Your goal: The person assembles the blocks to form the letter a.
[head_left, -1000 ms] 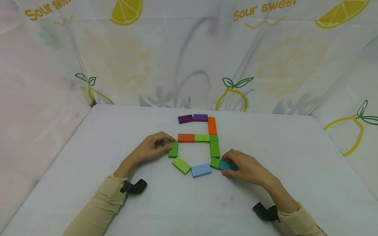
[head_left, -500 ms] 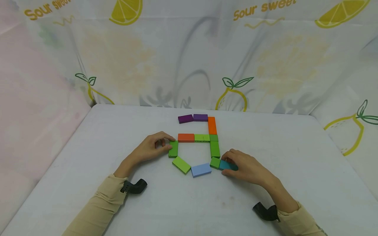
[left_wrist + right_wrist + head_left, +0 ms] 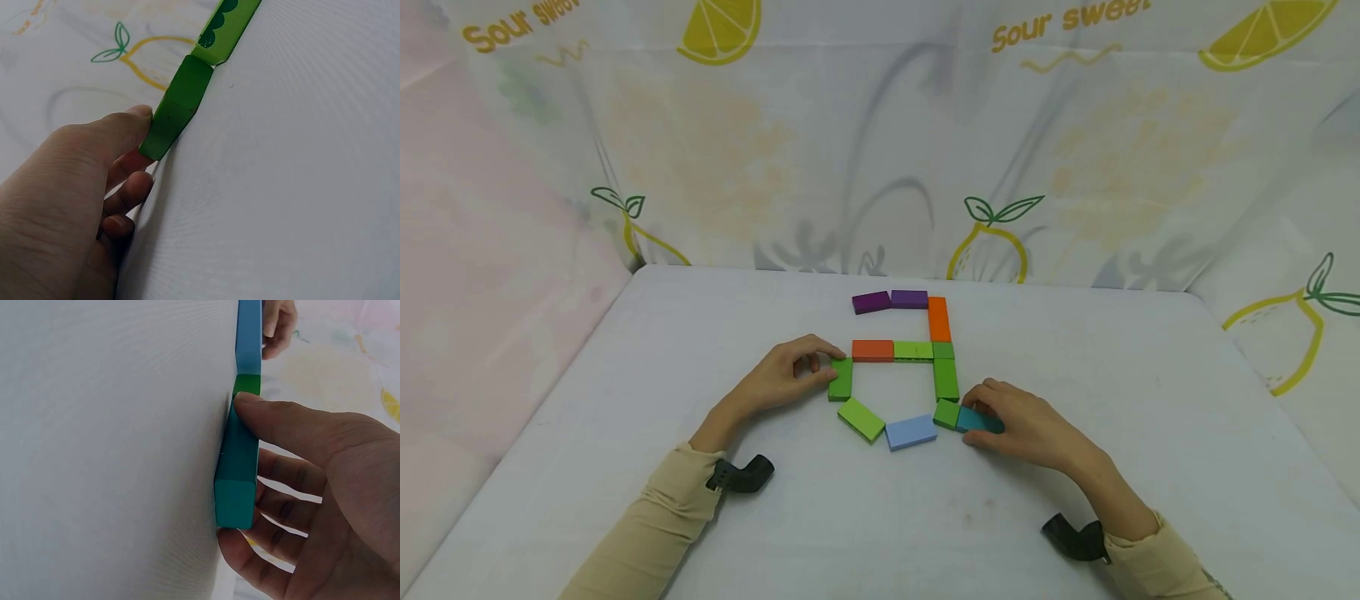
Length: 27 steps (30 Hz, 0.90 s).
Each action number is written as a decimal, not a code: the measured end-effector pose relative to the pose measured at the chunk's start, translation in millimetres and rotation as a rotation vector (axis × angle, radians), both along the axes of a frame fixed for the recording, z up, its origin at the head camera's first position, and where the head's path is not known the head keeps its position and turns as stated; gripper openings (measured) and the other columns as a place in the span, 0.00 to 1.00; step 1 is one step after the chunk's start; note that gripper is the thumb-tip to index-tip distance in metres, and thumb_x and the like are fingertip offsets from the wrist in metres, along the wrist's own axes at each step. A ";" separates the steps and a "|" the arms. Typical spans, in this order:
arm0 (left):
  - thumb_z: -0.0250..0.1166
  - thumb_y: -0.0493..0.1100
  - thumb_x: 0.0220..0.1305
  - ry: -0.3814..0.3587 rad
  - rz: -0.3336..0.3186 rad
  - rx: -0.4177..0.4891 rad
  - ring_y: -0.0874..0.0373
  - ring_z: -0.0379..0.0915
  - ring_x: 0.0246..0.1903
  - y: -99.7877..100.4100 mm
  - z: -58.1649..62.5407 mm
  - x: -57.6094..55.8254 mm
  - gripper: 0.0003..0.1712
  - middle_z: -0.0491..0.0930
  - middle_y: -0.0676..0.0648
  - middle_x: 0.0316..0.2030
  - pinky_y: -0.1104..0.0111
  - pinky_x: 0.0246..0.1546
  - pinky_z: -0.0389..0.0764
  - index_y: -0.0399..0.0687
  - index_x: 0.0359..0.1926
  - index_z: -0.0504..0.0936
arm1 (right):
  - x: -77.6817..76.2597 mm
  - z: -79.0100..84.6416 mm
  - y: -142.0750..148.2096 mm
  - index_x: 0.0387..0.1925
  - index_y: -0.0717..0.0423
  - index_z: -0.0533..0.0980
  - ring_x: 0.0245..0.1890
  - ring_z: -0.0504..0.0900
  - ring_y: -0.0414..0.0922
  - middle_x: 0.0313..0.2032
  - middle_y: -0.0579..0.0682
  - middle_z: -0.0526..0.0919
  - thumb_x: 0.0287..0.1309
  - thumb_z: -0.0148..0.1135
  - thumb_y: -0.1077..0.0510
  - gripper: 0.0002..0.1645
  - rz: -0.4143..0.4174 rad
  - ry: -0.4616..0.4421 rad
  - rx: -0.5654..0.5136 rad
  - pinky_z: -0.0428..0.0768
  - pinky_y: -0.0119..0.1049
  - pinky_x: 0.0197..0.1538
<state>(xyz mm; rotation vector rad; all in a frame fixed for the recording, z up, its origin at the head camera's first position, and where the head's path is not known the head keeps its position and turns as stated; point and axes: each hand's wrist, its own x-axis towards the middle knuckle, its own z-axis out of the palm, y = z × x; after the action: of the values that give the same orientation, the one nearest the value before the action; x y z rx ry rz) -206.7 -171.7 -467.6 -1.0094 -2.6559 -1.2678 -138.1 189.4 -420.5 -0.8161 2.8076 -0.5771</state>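
On the table, flat colored blocks form an outline like a letter "a". My left hand (image 3: 790, 372) pinches a green block (image 3: 841, 381) at its left side; in the left wrist view, the thumb lies against the green block (image 3: 176, 106). My right hand (image 3: 1026, 423) grips a teal block (image 3: 979, 421) at the lower right, thumb on the near side and fingers on the far side. In the right wrist view the teal block (image 3: 235, 503) lies end to end with a small green block (image 3: 247, 384). A light blue block (image 3: 912, 432) and a lime block (image 3: 861, 419) curve along the bottom.
Two purple blocks (image 3: 909, 299) top the outline, beside an orange block (image 3: 939, 319). A red-orange block (image 3: 872, 351) and a lime block (image 3: 913, 351) cross the middle. More green blocks (image 3: 946, 379) run down the right. A lemon-printed cloth (image 3: 865, 150) hangs behind the white table (image 3: 880, 525).
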 end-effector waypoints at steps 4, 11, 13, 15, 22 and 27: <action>0.66 0.45 0.60 -0.009 0.001 -0.002 0.65 0.70 0.33 -0.2 -0.1 -0.3 0.15 0.80 0.57 0.42 0.73 0.34 0.71 0.55 0.50 0.80 | -0.1 -0.2 -0.1 0.45 0.50 0.76 0.35 0.72 0.34 0.34 0.37 0.74 0.51 0.69 0.47 0.21 -0.002 -0.004 -0.001 0.75 0.31 0.39; 0.66 0.45 0.60 -0.003 -0.005 0.005 0.65 0.70 0.33 -0.5 -1.2 -1.0 0.15 0.80 0.57 0.42 0.73 0.34 0.71 0.54 0.50 0.80 | -0.5 -0.8 0.4 0.45 0.50 0.77 0.35 0.72 0.34 0.34 0.37 0.74 0.51 0.69 0.47 0.21 -0.006 -0.016 0.000 0.75 0.31 0.40; 0.65 0.45 0.61 -0.005 -0.001 0.005 0.65 0.70 0.33 -0.6 -0.9 -0.8 0.15 0.80 0.57 0.43 0.73 0.34 0.70 0.55 0.50 0.80 | -0.4 -0.4 0.6 0.45 0.50 0.76 0.35 0.72 0.34 0.34 0.37 0.74 0.51 0.69 0.47 0.21 -0.008 -0.023 0.003 0.75 0.31 0.40; 0.65 0.45 0.61 -0.007 0.003 0.009 0.65 0.70 0.33 -0.8 -0.7 -1.0 0.15 0.80 0.57 0.43 0.73 0.34 0.71 0.55 0.50 0.80 | -0.4 0.1 0.7 0.45 0.49 0.76 0.35 0.72 0.34 0.34 0.37 0.74 0.51 0.69 0.46 0.21 -0.010 -0.032 0.003 0.75 0.32 0.40; 0.61 0.43 0.65 0.021 0.014 0.015 0.64 0.70 0.39 1.9 2.4 -1.9 0.14 0.79 0.54 0.46 0.72 0.38 0.71 0.53 0.51 0.79 | -3.3 -0.1 4.5 0.47 0.47 0.75 0.36 0.72 0.35 0.35 0.38 0.75 0.59 0.61 0.44 0.18 -0.018 -0.056 -0.033 0.75 0.33 0.40; 0.59 0.41 0.66 0.030 0.029 -0.010 0.58 0.67 0.47 7.3 4.3 -2.3 0.16 0.76 0.50 0.54 0.67 0.44 0.69 0.51 0.54 0.79 | -9.2 -1.7 7.8 0.52 0.51 0.73 0.35 0.72 0.35 0.35 0.39 0.75 0.62 0.58 0.45 0.21 -0.017 -0.053 -0.063 0.74 0.31 0.39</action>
<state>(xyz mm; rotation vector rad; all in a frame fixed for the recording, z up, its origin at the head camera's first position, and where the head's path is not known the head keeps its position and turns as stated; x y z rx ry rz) -209.1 -164.4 -463.3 -0.9794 -2.6473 -1.2259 -147.4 197.2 -422.1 -0.7778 2.7639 -0.6828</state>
